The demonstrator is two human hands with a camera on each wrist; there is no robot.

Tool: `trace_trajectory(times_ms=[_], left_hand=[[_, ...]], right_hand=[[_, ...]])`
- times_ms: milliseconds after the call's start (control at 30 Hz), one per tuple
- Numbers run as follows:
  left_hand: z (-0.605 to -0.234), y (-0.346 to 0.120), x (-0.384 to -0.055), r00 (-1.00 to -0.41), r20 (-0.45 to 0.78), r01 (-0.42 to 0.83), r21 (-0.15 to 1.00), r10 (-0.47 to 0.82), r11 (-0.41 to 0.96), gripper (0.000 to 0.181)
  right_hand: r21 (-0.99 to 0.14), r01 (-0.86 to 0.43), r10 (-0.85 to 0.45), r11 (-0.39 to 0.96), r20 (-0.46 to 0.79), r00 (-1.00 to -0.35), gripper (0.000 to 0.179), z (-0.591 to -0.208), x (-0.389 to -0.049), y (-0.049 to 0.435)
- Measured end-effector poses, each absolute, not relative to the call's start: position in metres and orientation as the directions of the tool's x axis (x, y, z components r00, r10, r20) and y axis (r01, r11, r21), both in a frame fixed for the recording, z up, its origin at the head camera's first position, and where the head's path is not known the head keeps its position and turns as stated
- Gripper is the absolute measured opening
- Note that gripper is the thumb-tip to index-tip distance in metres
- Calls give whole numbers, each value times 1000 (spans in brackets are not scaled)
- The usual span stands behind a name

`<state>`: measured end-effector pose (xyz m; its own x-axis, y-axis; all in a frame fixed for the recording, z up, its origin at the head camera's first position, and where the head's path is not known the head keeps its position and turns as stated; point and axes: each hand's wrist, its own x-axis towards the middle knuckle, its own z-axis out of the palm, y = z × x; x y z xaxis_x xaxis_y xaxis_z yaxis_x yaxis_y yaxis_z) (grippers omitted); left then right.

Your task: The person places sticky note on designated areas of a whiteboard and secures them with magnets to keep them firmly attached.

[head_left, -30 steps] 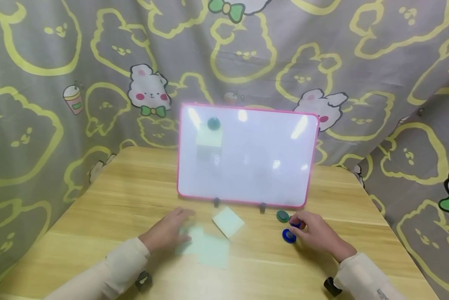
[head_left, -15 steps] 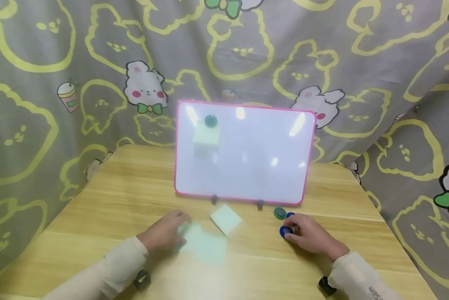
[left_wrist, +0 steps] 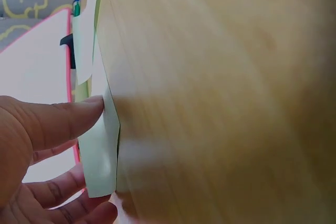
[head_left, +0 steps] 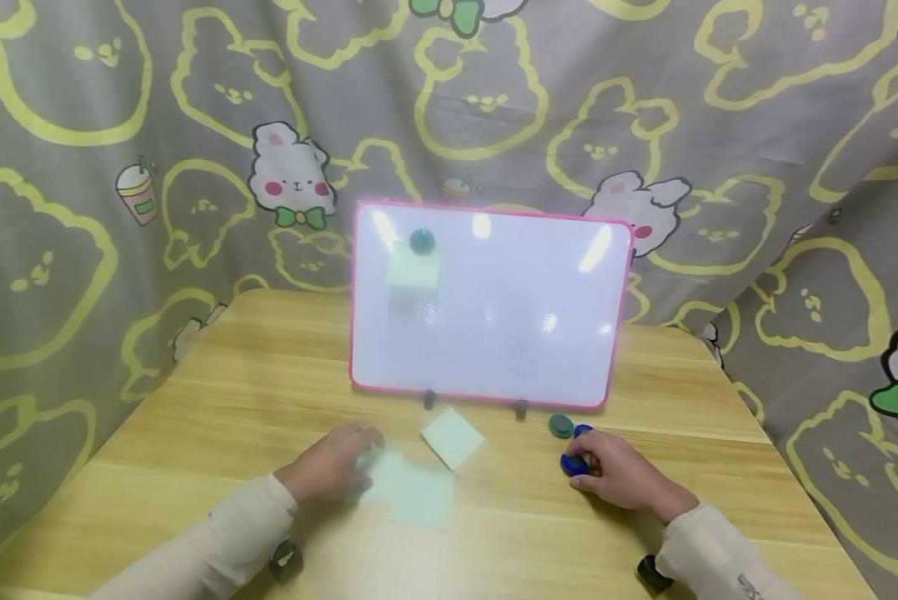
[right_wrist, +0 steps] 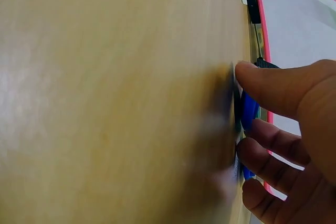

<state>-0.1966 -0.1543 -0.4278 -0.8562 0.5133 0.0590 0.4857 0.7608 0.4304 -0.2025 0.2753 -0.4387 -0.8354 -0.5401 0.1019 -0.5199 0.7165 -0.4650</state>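
In the head view, my left hand [head_left: 327, 465] rests over a pale green sticky note [head_left: 384, 477] at the left of the table. Its thumb touches the note [left_wrist: 100, 156] in the left wrist view, with loosely spread fingers along the far edge. Two more sticky notes lie beside it, one overlapping [head_left: 423, 497] and one turned cornerwise [head_left: 452, 439]. My right hand [head_left: 624, 471] pinches a blue round magnet [head_left: 572, 466] between thumb and fingers, low at the table. Behind it lie another blue magnet [head_left: 584, 430], partly hidden, and a green magnet [head_left: 560, 427].
A pink-framed whiteboard [head_left: 494, 333] stands at the back on small black feet [head_left: 521, 409]. On its upper left, a green magnet [head_left: 422, 242] sits over a sticky note [head_left: 414, 267]. A patterned curtain [head_left: 388, 92] surrounds the wooden table [head_left: 268, 375].
My right hand has shifted from the rear blue magnet to the front one, its fingers closing around it. The left hand stays by its note. The head view has shifted slightly.
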Motion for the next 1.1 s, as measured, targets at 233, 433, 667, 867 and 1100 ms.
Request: trace_trajectory(times_ms=[233, 433, 667, 867, 1100], left_hand=[[-431, -156, -199, -829, 115, 538, 432, 547, 724, 34], [-432, -157, -200, -808, 134, 571, 420, 574, 705, 24], [-433, -160, -200, -786, 202, 611, 399, 585, 684, 28], [-430, -164, -203, -757, 300, 653, 385, 581, 652, 38], [-422, -161, -206, -794, 322, 607, 405, 515, 684, 39]], right_hand=[[-468, -519, -541, 716, 98, -835, 24, -440, -203, 275], [-472, -517, -537, 715, 103, -837, 24, -439, -202, 275], [-473, -517, -548, 713, 85, -832, 25, -438, -202, 274], [-468, -518, -544, 716, 92, -834, 20, -435, -202, 274], [-472, -502, -520, 725, 103, -848, 12, -434, -204, 275]])
